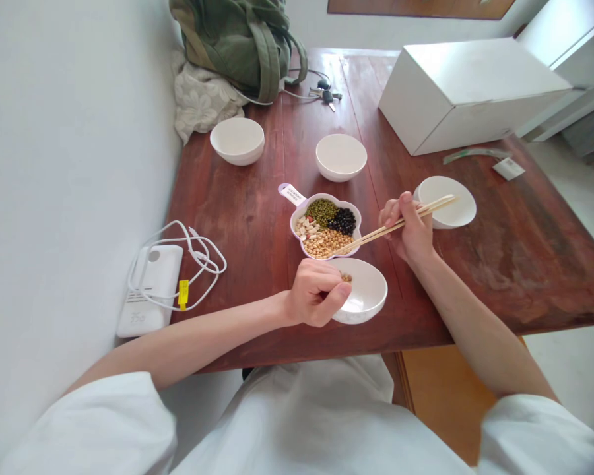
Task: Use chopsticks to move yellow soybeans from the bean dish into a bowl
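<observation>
My right hand [408,227] grips a pair of wooden chopsticks [383,231]. Their tips reach into the yellow soybeans [327,245] in a flower-shaped dish [294,231] with a short handle. That dish also holds green mung beans [321,212], black beans [343,221] and peanuts [307,228]. Close to the table's front edge, my left hand [317,292] is closed at the left rim of a white bowl [369,293], its thumb over the edge. A few soybeans [346,277] show inside that bowl, partly covered by the hand.
Three more white bowls stand around: back left [237,142], back middle [341,158] and right [458,208], behind the chopsticks. A white box [465,95], green bag [232,46] and keys [328,96] lie farther back. At left, a power bank [151,290] sits with its cable.
</observation>
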### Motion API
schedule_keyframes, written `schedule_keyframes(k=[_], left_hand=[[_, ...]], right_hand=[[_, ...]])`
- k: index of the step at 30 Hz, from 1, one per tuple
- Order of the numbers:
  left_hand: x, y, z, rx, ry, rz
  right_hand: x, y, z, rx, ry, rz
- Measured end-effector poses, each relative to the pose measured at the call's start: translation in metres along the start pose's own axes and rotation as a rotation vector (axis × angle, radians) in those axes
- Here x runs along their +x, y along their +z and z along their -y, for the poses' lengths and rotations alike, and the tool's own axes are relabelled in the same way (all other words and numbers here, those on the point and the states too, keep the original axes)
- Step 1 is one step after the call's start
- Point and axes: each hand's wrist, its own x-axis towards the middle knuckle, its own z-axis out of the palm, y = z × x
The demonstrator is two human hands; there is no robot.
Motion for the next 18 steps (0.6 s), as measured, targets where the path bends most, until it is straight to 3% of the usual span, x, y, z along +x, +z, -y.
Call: schedule_keyframes(k=[6, 11, 18], left_hand=[[0.000, 0.000, 0.001, -0.018, 0.007, -0.005], [-0.001, 0.001, 0.001, 0.002, -0.004, -0.003], [0.000, 0.001, 0.001, -0.009, 0.007, -0.009]], right_hand=[[0.005, -0.003, 0.003, 0.039, -0.026, -0.058], [0.004, -0.003, 0.000, -0.056, -0.039, -0.099], [-0.005, -0.006, -0.007, -0.179, -0.092, 0.013]])
